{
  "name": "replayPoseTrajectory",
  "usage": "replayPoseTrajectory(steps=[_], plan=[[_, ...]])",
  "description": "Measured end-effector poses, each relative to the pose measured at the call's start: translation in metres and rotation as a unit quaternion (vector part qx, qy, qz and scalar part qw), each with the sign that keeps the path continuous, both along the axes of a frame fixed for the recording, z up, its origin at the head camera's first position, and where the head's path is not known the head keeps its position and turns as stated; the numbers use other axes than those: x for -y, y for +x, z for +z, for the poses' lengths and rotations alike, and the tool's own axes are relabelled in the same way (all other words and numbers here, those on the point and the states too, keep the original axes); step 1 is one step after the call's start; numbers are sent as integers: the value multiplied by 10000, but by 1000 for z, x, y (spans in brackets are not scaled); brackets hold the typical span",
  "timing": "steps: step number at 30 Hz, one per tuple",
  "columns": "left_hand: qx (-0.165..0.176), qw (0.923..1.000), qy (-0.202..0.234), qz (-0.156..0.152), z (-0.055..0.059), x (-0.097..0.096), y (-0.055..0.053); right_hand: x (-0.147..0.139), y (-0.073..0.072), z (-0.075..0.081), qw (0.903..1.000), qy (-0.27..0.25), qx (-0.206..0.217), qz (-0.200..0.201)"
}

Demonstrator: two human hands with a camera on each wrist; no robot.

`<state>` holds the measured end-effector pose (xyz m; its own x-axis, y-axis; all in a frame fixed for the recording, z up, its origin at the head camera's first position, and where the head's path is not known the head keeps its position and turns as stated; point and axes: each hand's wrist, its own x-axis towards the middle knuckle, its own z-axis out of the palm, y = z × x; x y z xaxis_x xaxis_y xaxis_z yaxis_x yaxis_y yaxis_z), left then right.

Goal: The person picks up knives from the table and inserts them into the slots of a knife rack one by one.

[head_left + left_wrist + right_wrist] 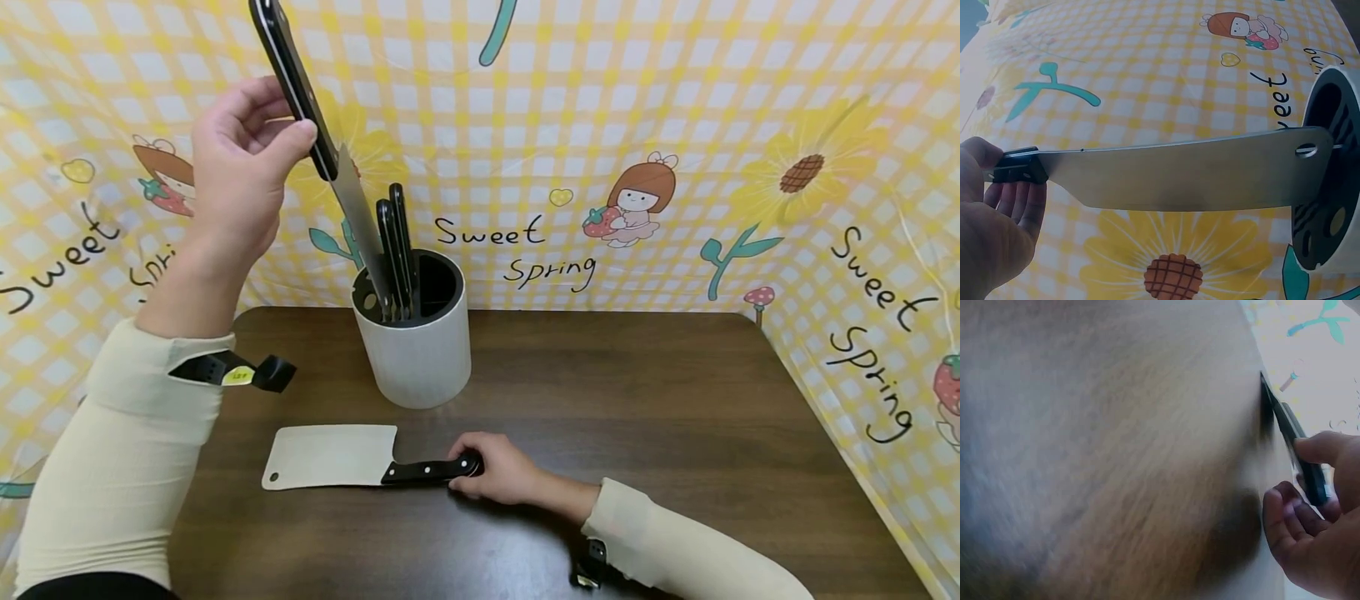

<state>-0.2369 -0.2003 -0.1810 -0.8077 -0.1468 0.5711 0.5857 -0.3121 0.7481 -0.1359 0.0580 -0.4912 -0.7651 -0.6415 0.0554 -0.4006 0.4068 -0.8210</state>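
My left hand (243, 158) pinches the black handle of a broad-bladed kitchen knife (352, 200), thumb on one side and fingers on the other. Its blade slants down to the top of a white round knife block (420, 367). In the left wrist view, a hole shows near the tip of the kitchen knife (1191, 175); I cannot tell whether the tip is inside a slot. A cleaver (330, 456) lies flat on the table, blade to the left. My right hand (498, 468) grips the end of its black handle, seen edge-on in the right wrist view.
Several black-handled knives (397, 242) stand in the block. The brown wooden table (637, 400) extends right of it. A yellow checked cloth (480, 125) with printed figures hangs behind and at both sides.
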Motion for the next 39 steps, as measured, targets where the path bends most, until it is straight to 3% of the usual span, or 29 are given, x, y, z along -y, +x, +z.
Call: replayPoseTrajectory(steps=[2,4,8,11,13,18,24,31,39], plan=[[41,10000,13,19,-1,1,-1,-2,-1,2,9978,-405,495,-161],[92,9999,-3,42,-2,2,-3,-4,-2,4,9897,-985,1000,-269],[145,9998,-74,90,-6,2,-6,-6,-4,8,9600,-2227,1665,-320],[164,9997,-171,94,-9,1,-8,-7,-6,12,9367,-2939,1879,-305],[198,9995,-244,66,-11,0,-9,-8,-5,15,9291,-3182,1854,-348],[348,9991,-253,-23,-14,-1,-14,-9,-4,26,9242,-3428,1599,-534],[509,9972,-534,-137,-24,-4,-19,-13,0,41,9103,-3810,1478,-654],[655,9935,-929,-7,-35,-6,-21,-20,-1,58,9039,-4106,1018,-631],[809,9880,-1312,119,-47,-4,-25,-34,-5,75,8844,-4551,942,-440]])
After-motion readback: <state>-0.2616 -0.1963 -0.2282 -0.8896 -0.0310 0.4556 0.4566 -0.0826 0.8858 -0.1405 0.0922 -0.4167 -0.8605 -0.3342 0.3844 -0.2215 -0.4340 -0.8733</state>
